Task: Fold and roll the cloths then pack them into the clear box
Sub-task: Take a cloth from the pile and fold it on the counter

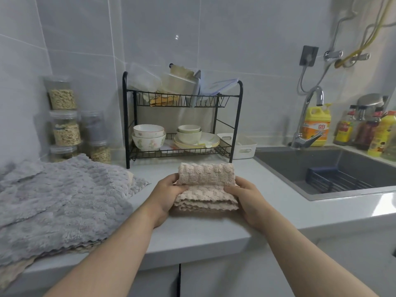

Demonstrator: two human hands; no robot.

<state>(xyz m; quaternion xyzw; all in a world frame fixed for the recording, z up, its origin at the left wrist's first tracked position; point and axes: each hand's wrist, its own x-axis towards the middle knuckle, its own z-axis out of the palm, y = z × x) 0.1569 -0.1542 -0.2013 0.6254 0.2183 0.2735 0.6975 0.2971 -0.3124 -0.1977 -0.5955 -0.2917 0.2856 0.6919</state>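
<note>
A beige fluffy cloth (206,185) lies folded on the grey counter (192,230), its far part curled into a roll on top of the flat layers. My left hand (166,195) grips the roll's left end. My right hand (246,197) grips its right end, fingers tucked under the roll. A pile of grey cloths (60,202) lies spread at the left, with beige ones under it. Clear plastic boxes (145,81) sit on the top shelf of the black rack; I cannot tell which is the task's box.
The black wire rack (182,125) with bowls and plates stands behind the cloth. Jars of grain (64,129) are stacked at the back left. A white basket (244,146) sits right of the rack. The sink (334,170), tap and bottles fill the right side.
</note>
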